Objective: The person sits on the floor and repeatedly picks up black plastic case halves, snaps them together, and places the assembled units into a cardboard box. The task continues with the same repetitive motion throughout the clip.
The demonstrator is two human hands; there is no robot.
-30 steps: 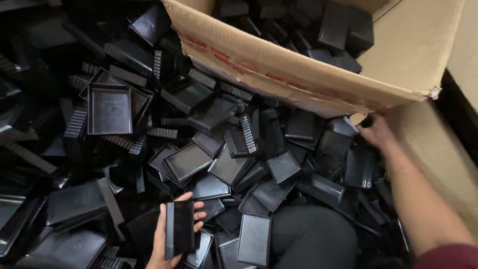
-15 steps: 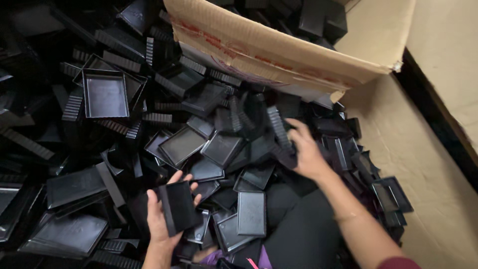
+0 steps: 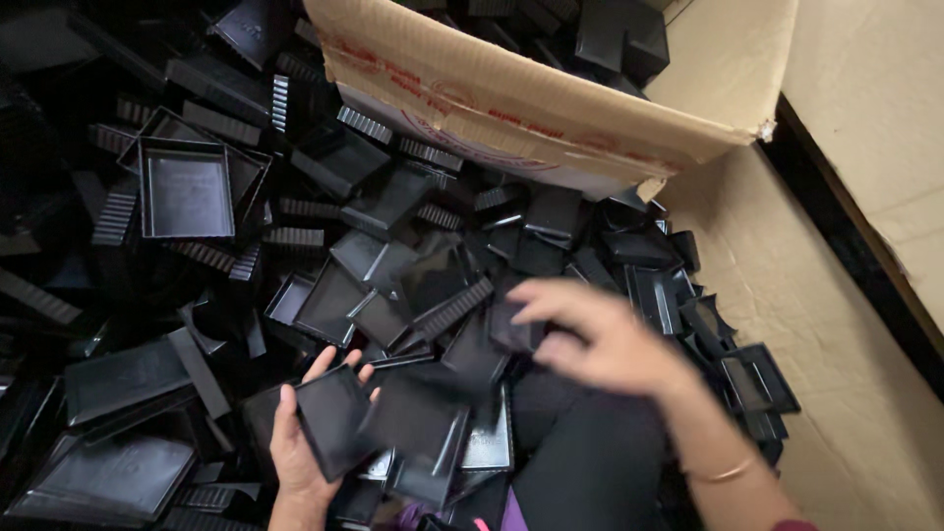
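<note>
The left hand (image 3: 295, 447) grips a flat, square, black plastic tray (image 3: 332, 418), thumb on its near edge and fingers curled over its far edge. The right hand (image 3: 600, 339), blurred, has its fingers bent around a small black plastic piece (image 3: 509, 324); whether they press it tight cannot be told. Beyond both sets of fingertips lies a heap of black plastic trays (image 3: 324, 256), one open square tray (image 3: 185, 189) far past the left fingers. A tilted brown cardboard box (image 3: 511, 108) lies beyond the right fingers.

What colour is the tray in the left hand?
Black, slightly glossy. The tray held by the left hand shows best in the head view, the only one.
</note>
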